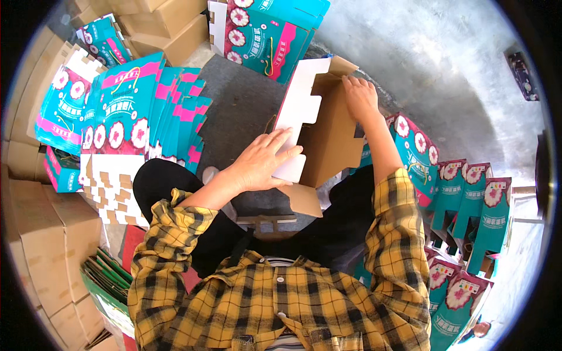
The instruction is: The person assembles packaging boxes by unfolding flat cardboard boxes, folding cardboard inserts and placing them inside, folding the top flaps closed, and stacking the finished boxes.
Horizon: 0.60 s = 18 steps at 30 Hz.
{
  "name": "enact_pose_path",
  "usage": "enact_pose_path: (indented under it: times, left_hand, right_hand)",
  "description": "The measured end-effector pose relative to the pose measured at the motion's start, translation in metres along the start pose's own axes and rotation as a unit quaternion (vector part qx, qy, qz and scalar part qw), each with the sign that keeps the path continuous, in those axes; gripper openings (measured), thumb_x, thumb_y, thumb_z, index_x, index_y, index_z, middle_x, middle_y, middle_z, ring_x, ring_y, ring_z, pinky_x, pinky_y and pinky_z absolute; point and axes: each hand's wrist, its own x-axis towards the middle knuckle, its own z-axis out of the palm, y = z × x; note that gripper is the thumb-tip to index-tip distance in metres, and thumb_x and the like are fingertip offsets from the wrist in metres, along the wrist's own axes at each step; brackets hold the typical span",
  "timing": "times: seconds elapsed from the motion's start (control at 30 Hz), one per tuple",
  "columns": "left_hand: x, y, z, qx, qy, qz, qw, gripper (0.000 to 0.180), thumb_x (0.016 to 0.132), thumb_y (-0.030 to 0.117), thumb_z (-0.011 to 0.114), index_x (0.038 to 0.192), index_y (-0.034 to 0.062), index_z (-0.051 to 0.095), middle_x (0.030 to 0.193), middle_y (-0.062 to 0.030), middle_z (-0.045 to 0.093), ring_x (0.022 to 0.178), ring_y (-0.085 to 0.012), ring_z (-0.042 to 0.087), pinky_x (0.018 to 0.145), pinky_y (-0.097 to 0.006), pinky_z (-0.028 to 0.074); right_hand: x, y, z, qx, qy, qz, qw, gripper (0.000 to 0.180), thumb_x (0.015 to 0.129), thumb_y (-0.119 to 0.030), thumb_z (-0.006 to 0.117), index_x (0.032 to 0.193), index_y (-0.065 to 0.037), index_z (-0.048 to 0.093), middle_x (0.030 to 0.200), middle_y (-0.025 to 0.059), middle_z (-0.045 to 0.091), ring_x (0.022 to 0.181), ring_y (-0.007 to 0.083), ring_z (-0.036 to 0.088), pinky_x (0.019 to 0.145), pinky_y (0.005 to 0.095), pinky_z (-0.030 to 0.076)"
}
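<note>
Between my two hands is a half-folded cardboard gift carton, its open side facing up. It shows a plain brown inside, a white notched flap along the left and a loose brown flap at the near end. My left hand holds the carton's left side, its fingers slightly apart on the white flap. At the far right, my right hand grips the upper edge of the brown wall, fingers close together. The carton stands in front of my knees; its printed outside is mostly hidden.
Flat teal and pink printed cartons lean in a stack at left. Another printed carton is ahead. Several made-up boxes stand at right by a grey wall. Brown shipping boxes are piled at left.
</note>
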Motion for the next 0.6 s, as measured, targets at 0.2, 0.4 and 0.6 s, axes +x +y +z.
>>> enact_pose_path:
  times: [0.2,0.4,0.6]
  left_hand:
    - [0.000,0.003,-0.001,0.005,-0.019,0.009,1.000,0.076,0.070,0.052,0.069,0.132,0.0131,0.047,0.141,-0.0257,0.029,0.132,-0.0386,0.027,0.107,-0.048,0.025]
    - [0.003,-0.001,0.009,0.001,-0.055,0.034,0.998,0.070,0.078,0.058,0.056,0.130,0.0123,0.049,0.142,-0.0253,0.029,0.134,-0.0381,0.024,0.109,-0.049,0.020]
    - [-0.016,-0.007,0.000,-0.098,-0.090,0.040,0.990,0.068,0.080,0.057,0.055,0.128,0.0102,0.050,0.143,-0.0212,0.031,0.135,-0.0366,0.024,0.110,-0.049,0.016]
  right_hand:
    - [0.012,-0.004,0.027,0.197,-0.019,0.111,0.974,0.050,0.087,-0.013,0.042,0.137,-0.010,0.035,0.123,0.0129,0.054,0.102,0.0356,0.058,0.084,0.0463,0.048]
    - [0.031,0.010,0.055,0.363,0.074,0.198,0.908,0.045,0.093,-0.028,0.037,0.132,-0.006,0.037,0.112,0.0258,0.056,0.102,0.0431,0.055,0.084,0.0486,0.047]
    - [0.017,0.027,0.031,0.728,-0.055,0.222,0.646,0.053,0.085,-0.055,0.050,0.106,-0.010,0.067,0.101,0.0204,0.065,0.101,0.0315,0.059,0.086,0.0351,0.045]
